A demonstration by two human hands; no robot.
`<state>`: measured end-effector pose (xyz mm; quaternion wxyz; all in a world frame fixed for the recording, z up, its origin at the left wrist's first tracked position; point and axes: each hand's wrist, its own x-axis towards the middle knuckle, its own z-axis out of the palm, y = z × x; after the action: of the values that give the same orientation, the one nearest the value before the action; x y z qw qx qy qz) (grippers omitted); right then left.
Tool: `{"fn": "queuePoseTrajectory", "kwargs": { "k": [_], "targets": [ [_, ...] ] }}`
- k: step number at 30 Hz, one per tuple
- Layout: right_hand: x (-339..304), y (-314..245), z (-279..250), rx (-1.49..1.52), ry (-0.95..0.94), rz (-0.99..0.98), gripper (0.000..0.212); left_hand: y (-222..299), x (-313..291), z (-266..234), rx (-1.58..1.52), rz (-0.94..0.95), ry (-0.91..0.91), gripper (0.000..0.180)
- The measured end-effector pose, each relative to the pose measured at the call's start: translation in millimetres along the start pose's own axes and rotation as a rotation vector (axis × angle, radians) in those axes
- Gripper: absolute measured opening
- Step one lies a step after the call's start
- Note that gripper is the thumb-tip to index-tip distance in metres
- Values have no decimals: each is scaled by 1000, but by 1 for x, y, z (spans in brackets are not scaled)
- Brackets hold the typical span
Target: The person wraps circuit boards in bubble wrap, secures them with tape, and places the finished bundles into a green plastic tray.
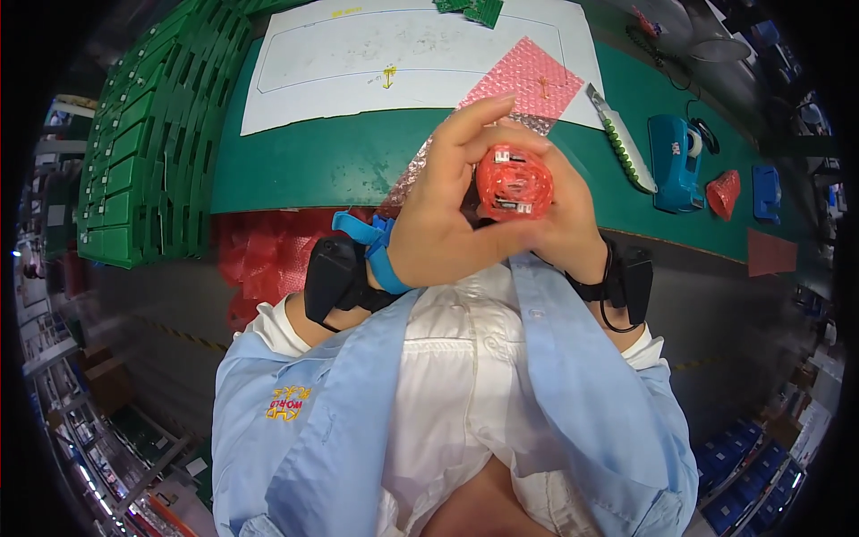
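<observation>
We're grasping the red wrapped bundle (515,184) between left hand (440,210) and right hand (573,201), by the green table (300,170); we're probably best pressing evenly, not squashing it.

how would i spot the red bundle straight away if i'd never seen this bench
Start at the green table and find the left hand and right hand over its near edge. The red bundle sits between them. Unlike the flat pink bubble-wrap sheet beyond it, it is rounded, with black-and-white patches.
</observation>
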<state>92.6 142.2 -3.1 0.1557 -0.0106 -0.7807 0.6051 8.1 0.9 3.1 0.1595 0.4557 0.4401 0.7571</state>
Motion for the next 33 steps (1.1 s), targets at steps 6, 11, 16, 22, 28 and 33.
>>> {"fn": "queuePoseTrajectory", "kwargs": {
  "k": [6,11,16,22,28,33],
  "targets": [
    [3,1,4,-272,76,-255,48,8,1,7,-152,-215,119,43],
    [2,3,3,-264,41,-190,50,12,1,4,-337,-343,173,34],
    [1,5,4,-198,5,-159,53,15,2,1,-313,-359,170,32],
    [-2,-2,5,89,-37,-32,51,7,0,3,-266,-216,174,42],
    [-4,-6,2,354,-122,210,63,12,-1,-15,-45,-449,164,53],
    [0,11,6,498,-79,191,70,9,6,-33,-366,-611,317,58]
  ]
}}
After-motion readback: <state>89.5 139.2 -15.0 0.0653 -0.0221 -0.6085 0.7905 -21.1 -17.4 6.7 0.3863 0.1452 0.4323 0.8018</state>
